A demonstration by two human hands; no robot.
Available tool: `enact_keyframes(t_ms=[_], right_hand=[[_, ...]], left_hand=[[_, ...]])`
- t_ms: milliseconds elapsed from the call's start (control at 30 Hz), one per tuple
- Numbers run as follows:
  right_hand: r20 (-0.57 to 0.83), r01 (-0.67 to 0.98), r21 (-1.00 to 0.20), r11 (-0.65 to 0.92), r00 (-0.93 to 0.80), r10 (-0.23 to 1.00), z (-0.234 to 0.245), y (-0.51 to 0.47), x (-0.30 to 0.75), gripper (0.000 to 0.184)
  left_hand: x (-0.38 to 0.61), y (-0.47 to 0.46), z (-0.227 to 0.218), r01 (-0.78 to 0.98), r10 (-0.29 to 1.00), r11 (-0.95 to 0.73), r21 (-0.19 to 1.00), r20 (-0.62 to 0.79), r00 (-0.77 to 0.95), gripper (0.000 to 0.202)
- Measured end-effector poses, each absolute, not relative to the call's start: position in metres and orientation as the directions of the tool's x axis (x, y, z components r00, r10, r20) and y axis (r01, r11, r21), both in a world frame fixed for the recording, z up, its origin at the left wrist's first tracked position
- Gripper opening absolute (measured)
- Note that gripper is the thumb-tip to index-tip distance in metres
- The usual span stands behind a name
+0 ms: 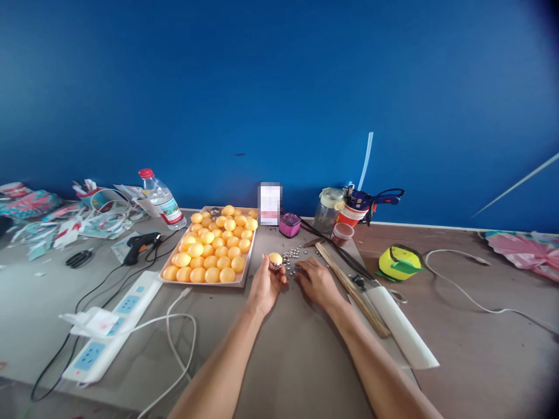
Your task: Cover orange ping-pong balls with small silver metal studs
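My left hand (266, 286) is closed around an orange ping-pong ball (275, 258), held just above the table. Small silver beads cover the ball's lower part. Beside it, loose silver beads (292, 254) lie scattered on the grey tabletop. My right hand (318, 281) rests low at the near right edge of these beads, palm down, fingers apart and pointing left. Nothing can be seen held in it. To the left stands a shallow box (244, 280) filled with orange ping-pong balls (208, 250).
Left are a power strip (131, 302), a glue gun (138, 247) and a water bottle (163, 201). Behind the hands is a purple box (289, 225). On the right lie wooden sticks (353, 291), a white roll (402, 329) and a yellow-green pouch (399, 262).
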State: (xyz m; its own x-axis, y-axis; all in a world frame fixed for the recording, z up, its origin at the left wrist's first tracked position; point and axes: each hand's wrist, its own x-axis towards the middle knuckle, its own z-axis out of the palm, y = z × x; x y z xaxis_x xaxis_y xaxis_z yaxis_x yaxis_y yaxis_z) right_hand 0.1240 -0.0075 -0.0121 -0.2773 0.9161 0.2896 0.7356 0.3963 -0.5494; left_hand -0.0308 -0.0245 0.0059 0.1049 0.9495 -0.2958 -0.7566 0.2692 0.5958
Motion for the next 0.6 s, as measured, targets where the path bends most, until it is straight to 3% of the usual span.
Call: enact_keyframes(t_ms=[167, 400, 600], right_hand=[[0.223, 0.868, -0.312, 0.386, -0.328, 0.918, -0.007, -0.013, 0.110, 0.017], [0.262, 0.843, -0.342, 0.415, -0.339, 0.904, -0.002, -0.020, 0.103, 0.017], [0.252, 0.864, -0.285, 0.415, -0.350, 0.902, -0.004, -0.019, 0.098, 0.018]], left_hand=[[-0.028, -0.026, 0.005, -0.732, 0.945, 0.291, 0.617, -0.306, 0.118, 0.043], [-0.028, -0.025, 0.004, -0.720, 0.948, 0.290, 0.630, -0.290, 0.128, 0.044], [-0.027, -0.025, 0.006, -0.716, 0.941, 0.313, 0.624, -0.307, 0.144, 0.045]])
